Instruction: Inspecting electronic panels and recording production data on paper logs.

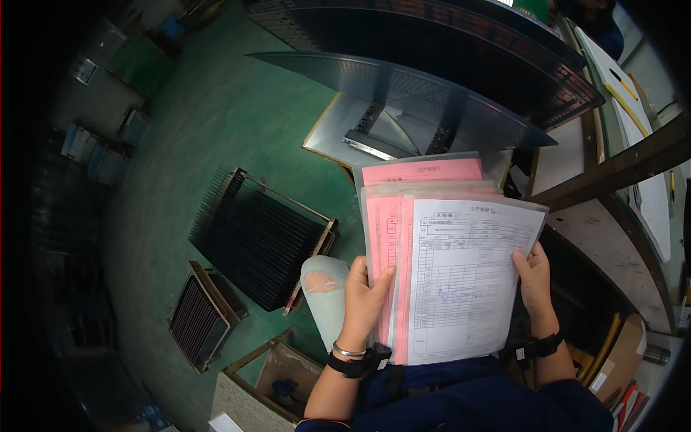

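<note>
Over my lap I hold a fanned stack of paper forms in clear plastic sleeves. On top lies a white printed form (468,288) with a table of lines. Pink forms (421,170) stick out behind it at the left and top. My left hand (366,291) grips the stack's left edge, thumb on the front of the pink sheets. At the right edge my right hand (533,277) pinches the white form's sleeve, thumb on top. The fingers behind the sheets are hidden on both hands. Each wrist wears a black strap.
Large dark perforated panels (403,79) stand ahead, by a metal-topped table (335,133). Slotted racks of dark boards (259,237) and a smaller rack (198,317) sit on the green floor at left. A desk with papers (651,194) is at right, a wooden box (288,371) near my left leg.
</note>
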`<act>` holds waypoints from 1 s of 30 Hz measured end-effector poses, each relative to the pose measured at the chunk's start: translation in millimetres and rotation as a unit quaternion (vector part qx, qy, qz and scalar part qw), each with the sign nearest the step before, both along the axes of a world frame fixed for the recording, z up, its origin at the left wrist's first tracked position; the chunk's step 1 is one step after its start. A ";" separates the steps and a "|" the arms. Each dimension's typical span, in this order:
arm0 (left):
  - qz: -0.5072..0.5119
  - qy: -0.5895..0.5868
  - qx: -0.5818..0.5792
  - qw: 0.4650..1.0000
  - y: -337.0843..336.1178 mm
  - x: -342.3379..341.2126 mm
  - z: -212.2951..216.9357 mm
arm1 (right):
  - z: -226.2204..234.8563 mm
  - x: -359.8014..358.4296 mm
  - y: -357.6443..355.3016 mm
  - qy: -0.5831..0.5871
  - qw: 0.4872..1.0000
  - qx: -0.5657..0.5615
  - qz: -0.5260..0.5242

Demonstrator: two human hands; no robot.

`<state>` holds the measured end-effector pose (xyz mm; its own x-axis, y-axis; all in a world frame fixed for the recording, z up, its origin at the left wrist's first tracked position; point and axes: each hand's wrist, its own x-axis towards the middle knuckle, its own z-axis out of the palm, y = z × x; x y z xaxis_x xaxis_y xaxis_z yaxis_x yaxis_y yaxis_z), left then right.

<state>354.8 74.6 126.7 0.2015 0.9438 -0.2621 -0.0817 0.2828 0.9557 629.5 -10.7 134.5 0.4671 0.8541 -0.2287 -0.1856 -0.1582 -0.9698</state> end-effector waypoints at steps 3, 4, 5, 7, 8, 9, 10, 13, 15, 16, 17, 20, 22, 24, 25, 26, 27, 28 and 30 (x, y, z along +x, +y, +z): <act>0.004 0.028 0.016 0.999 1.0 0.5 -0.4 | -1.8 5.5 -2.1 -0.036 0.999 -0.010 0.004; -0.005 0.046 0.025 0.999 1.3 -0.6 -0.8 | -3.6 7.1 -3.6 -0.036 0.999 -0.010 0.005; -0.014 0.063 0.033 0.997 1.4 -1.1 -0.8 | -6.5 8.6 -5.3 -0.037 0.999 -0.003 -0.008; 0.006 0.033 0.017 0.999 1.0 0.3 -1.7 | -10.9 13.1 -8.5 -0.040 0.999 0.003 -0.024; 0.027 0.003 0.003 1.000 0.8 1.0 -2.1 | -12.4 15.5 -9.7 -0.039 0.998 0.021 -0.033; 0.026 0.003 0.002 1.000 0.9 -0.7 -5.2 | -13.3 16.5 -10.4 -0.039 0.998 0.039 -0.043; 0.033 -0.008 -0.001 0.999 1.1 -4.4 -10.4 | -11.7 16.9 -10.5 -0.039 0.998 0.038 -0.044; 0.031 -0.007 0.001 0.999 2.0 -2.2 -7.8 | -5.2 19.1 -7.6 0.025 0.999 0.031 -0.010; 0.024 0.005 0.008 1.000 2.3 -0.4 -1.2 | -4.3 19.9 -5.1 0.067 0.997 -0.036 0.028; 0.009 0.023 0.018 1.000 2.3 -0.6 1.8 | -3.6 19.2 -4.7 0.068 0.997 -0.035 0.029; -0.005 0.040 0.027 0.999 2.2 -1.1 3.4 | -2.5 18.2 -4.1 0.059 0.994 -0.063 0.063; -0.009 0.032 0.015 0.999 2.5 -0.7 0.1 | -0.4 12.6 -2.1 0.033 0.994 -0.082 0.066; -0.007 0.037 0.015 0.999 3.0 1.1 0.6 | -3.1 12.0 -5.2 0.018 0.996 -0.074 0.037; -0.006 0.041 0.013 0.999 3.8 3.9 1.1 | -12.0 20.4 -11.2 0.044 0.998 -0.051 0.009; 0.006 0.049 0.021 0.999 3.2 4.4 2.8 | -12.4 22.7 -13.5 0.045 0.998 -0.051 0.009; 0.017 0.056 0.030 0.998 2.7 4.6 3.8 | -12.7 24.9 -15.6 0.075 0.997 -0.036 0.004; 0.016 0.056 0.030 0.998 2.8 1.2 0.1 | -12.7 27.9 -18.4 0.103 0.994 -0.020 -0.003; 0.015 0.046 0.025 0.999 2.9 -5.8 -6.9 | -15.6 32.0 -21.8 0.135 0.991 -0.013 -0.004; 0.012 0.037 0.019 0.999 3.1 -8.5 -10.0 | -22.1 41.8 -30.1 0.132 0.991 -0.016 -0.002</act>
